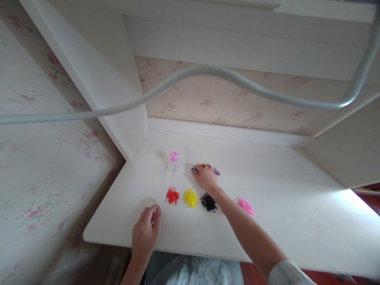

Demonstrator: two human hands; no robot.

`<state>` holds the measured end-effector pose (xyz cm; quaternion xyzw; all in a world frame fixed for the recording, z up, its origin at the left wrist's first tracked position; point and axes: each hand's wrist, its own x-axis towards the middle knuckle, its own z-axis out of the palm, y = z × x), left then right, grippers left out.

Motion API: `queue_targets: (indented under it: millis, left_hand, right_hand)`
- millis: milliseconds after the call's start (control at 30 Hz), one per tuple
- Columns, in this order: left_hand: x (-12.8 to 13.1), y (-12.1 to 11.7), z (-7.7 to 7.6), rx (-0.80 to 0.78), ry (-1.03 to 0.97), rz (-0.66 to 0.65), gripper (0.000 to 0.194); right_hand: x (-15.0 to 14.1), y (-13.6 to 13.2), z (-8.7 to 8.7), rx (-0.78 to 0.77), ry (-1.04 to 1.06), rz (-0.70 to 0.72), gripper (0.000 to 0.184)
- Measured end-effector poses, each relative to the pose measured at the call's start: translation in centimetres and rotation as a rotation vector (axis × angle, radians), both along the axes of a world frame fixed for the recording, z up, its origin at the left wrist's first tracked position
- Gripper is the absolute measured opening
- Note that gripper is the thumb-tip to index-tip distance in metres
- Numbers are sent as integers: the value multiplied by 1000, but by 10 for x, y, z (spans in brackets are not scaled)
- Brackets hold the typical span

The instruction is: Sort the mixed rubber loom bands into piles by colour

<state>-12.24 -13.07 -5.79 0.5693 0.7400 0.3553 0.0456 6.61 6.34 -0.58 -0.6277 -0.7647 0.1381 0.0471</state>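
Note:
My right hand (pixel 205 179) reaches forward over the white table, palm down, its fingers closed on a cluster of small multicoloured pieces (pixel 211 168). Some of these pieces show on either side of the fingers; the fingertips are hidden. Near the table's front edge rests my left hand (pixel 146 229), fingers curled towards the thumb, with nothing seen in the hollow between. In front of the hands lie separate piles of thin, band-like pieces: a red pile (pixel 172 196), a yellow pile (pixel 190 197) and a black pile (pixel 208 202). Beside my right forearm, partly covered, is a pink pile (pixel 246 206).
A small clear container with a pink swirled top (pixel 173 157) stands behind the red pile. The white table (pixel 285 225) is bounded by side panels and a floral-papered back wall (pixel 208 103). A pale curved tube (pixel 204 71) crosses high in front of the camera.

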Motion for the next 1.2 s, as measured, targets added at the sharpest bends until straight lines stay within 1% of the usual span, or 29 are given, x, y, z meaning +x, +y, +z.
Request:
queue_targets:
  millis: [133, 233, 333, 467, 567, 700, 867, 1033, 1200]
  left_hand:
    - [0, -1, 0, -14, 12, -3, 20]
    - [2, 0, 1, -29, 19, -8, 19]
    - [3, 0, 2, -32, 34, -2, 18]
    - [5, 0, 2, -31, 72, -8, 18]
    - [5, 0, 1, -48, 109, -12, 19]
    - [5, 1, -1, -27, 157, -17, 19]
    - [5, 1, 0, -22, 181, -30, 19]
    - [5, 1, 1, -40, 180, -32, 18]
    - [3, 0, -1, -49, 173, -59, 20]
  right_hand:
    - [19, -15, 5, 30, 75, -39, 39]
    - [42, -33, 9, 47, 239, -92, 38]
    - [70, -55, 10, 57, 373, -180, 37]
    - [105, -84, 1, 56, 428, -317, 38]
    - [124, -101, -12, 80, 472, -359, 43]
    - [133, -113, -26, 62, 541, -380, 45]
    - [138, -117, -34, 36, 506, -380, 43]
    - [146, -119, -36, 17, 482, -392, 44]
    - [153, -126, -32, 45, 506, -409, 47]
